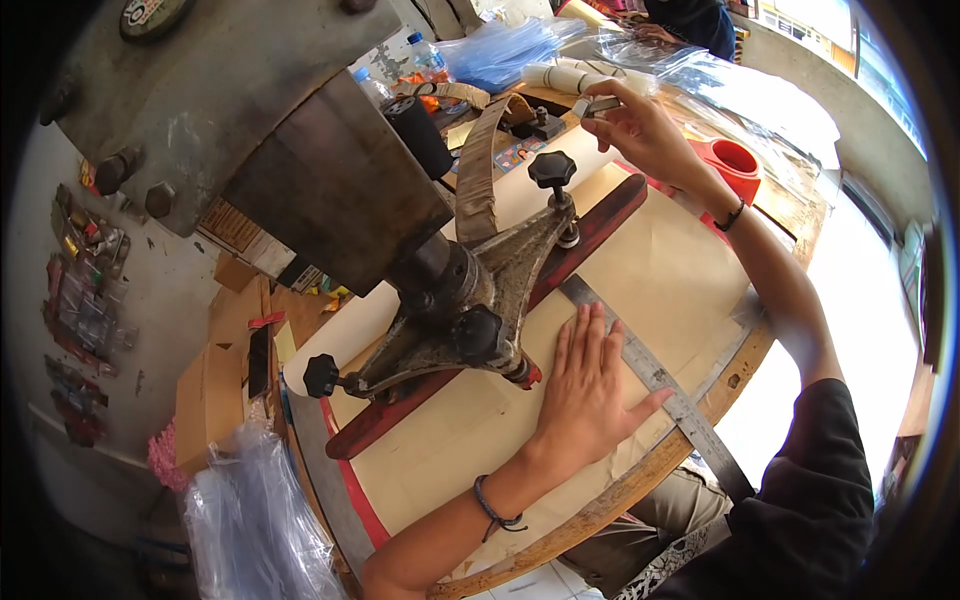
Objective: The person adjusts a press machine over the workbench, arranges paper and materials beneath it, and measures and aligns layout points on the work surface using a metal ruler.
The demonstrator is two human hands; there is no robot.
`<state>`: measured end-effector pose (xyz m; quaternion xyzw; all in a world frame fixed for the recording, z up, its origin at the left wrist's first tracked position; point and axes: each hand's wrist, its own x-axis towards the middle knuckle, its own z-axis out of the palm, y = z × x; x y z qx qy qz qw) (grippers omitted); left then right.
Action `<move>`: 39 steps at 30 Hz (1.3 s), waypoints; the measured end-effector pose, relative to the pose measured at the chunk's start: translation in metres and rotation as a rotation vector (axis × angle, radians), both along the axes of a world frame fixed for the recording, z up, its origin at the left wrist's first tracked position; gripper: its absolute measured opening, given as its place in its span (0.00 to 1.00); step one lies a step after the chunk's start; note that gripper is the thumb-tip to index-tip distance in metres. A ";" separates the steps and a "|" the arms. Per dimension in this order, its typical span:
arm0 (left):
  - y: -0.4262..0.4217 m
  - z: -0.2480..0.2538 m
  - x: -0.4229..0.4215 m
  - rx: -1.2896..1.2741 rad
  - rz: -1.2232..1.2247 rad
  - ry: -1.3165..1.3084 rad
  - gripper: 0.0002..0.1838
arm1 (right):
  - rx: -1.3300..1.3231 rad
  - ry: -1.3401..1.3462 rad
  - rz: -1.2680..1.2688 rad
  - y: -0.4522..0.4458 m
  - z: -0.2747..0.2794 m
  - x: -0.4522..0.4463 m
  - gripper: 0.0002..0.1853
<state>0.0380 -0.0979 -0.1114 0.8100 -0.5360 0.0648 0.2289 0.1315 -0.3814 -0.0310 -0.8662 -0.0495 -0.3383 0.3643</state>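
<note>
My left hand (588, 395) lies flat on a tan sheet (440, 450), fingers stretched out. Its thumb rests on a steel ruler (655, 375), which crosses the sheet and juts past the table edge. My right hand (645, 135) is raised beyond the machine, fingers closed on a small dark and silver object (600, 106) whose kind I cannot make out. Between the hands stands a press head (480, 290) with black star knobs. Below it, a long dark red bar (600, 235) runs diagonally over the sheet.
A white roll (345, 335) lies behind the bar. Near my right forearm stands a red tape dispenser (728, 165). Clear plastic bags (255, 510) hang at lower left beside a cardboard box (208, 405). Water bottles (425, 55) and a person in dark clothing (700, 25) are at the back.
</note>
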 end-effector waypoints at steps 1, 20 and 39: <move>0.000 0.000 0.000 0.001 0.001 0.002 0.51 | 0.005 0.015 0.021 0.000 -0.001 0.001 0.20; 0.000 0.001 0.001 0.002 -0.018 0.010 0.49 | -0.180 0.132 -0.008 -0.006 -0.008 0.001 0.19; 0.000 0.001 0.000 0.014 -0.010 0.010 0.48 | -0.387 0.584 0.085 -0.027 0.029 -0.031 0.26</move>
